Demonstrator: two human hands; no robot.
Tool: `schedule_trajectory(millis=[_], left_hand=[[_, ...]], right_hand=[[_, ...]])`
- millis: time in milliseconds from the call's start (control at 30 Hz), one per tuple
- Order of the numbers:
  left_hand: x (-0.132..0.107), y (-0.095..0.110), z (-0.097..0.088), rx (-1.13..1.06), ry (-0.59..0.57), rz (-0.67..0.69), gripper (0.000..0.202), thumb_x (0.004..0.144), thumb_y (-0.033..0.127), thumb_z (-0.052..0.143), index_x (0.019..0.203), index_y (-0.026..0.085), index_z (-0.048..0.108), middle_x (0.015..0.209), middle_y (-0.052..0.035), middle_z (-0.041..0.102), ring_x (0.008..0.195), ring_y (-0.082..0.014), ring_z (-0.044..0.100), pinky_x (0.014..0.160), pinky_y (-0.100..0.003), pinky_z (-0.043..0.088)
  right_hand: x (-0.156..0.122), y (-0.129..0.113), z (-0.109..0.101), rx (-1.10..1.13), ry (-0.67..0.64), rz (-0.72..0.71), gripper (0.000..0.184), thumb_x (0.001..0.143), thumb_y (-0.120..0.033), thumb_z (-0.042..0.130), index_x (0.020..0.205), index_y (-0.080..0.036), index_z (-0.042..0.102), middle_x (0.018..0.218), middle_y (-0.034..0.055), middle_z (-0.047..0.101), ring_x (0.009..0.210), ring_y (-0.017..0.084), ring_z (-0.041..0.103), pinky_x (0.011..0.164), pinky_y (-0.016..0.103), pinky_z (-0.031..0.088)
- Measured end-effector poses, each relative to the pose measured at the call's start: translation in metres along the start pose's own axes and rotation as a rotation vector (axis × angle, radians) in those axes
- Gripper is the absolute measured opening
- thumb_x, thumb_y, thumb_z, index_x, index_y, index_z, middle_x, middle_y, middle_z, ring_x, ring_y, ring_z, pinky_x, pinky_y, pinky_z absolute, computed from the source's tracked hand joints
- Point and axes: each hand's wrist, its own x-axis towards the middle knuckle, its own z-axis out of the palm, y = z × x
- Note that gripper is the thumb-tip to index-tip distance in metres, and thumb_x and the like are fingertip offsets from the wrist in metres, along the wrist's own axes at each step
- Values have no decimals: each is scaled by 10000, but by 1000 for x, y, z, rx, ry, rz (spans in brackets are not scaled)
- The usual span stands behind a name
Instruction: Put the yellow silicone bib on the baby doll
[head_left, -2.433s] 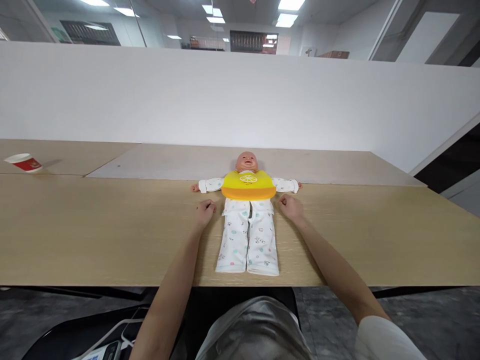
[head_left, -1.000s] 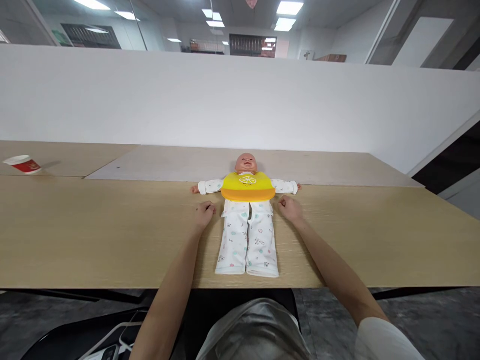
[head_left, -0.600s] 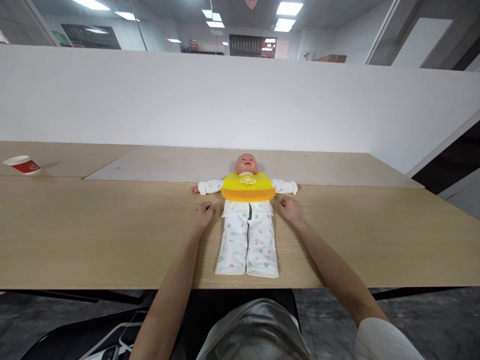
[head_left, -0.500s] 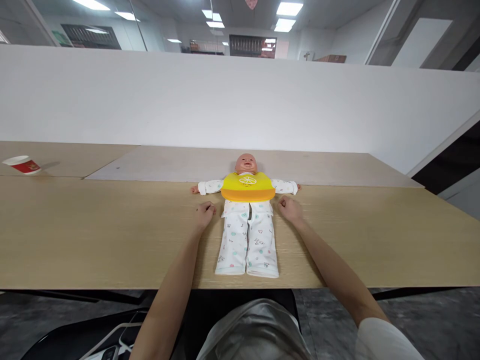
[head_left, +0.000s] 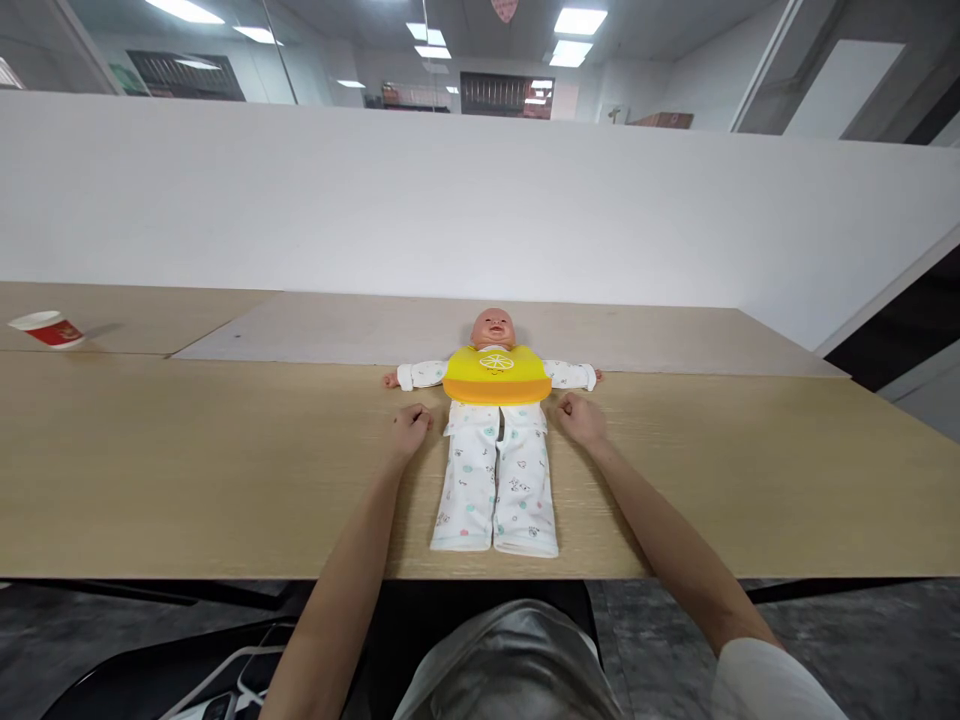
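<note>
A baby doll (head_left: 493,328) lies on its back in front of me, arms spread, head toward the wall. Over its chest is a yellow bib (head_left: 496,372) with a citrus-slice print and an orange lower pocket. Patterned white pants (head_left: 495,480) cover the legs, their cuffs near the table's front edge. My left hand (head_left: 412,428) rests on the table, loosely fisted, just left of the doll's waist. On the other side my right hand (head_left: 580,417) rests in a similar fist. Neither touches the doll, and nothing shows in either one.
A red and white paper cup (head_left: 49,329) is at the far left of the wooden table (head_left: 187,450). Behind the table stands a white wall (head_left: 480,210) with glass above. A black chair (head_left: 150,670) with a white cable is at lower left.
</note>
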Motion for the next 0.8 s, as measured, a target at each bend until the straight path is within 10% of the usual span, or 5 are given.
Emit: schedule_trajectory(millis=[800], left_hand=[[0,-1,0,9,4,13,229,711,203,435,491,207,498,572,-7,580,621,-156,524,676,-276,416]], right_hand=[[-2,-1,-2,10,11,-10,215,859,-324,518,923,-212,689,836,27,693,742,153,584,575,230,278]])
